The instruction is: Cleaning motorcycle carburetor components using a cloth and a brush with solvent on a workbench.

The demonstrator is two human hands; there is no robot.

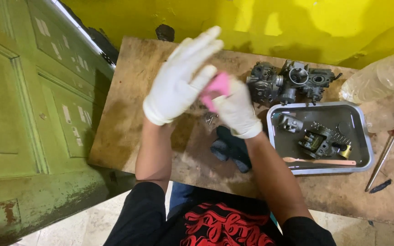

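Both my hands wear white gloves and are raised over a worn wooden table [128, 132]. My left hand [181, 77] is held flat with fingers stretched out and pressed against a pink cloth [216, 89]. My right hand [238, 109] grips that pink cloth from below. A grey metal carburetor [288, 82] sits on the table just right of my hands. Several small screws [209, 118] lie under my hands, and a dark blue rag [230, 148] lies by my right wrist.
A metal tray [363, 136] at the right holds small carburetor parts, a spring and a wooden-handled brush [320, 161]. A clear plastic bottle [379, 77] lies at the far right. A screwdriver [381, 157] rests beside the tray. A yellow wall is behind; a green door stands at the left.
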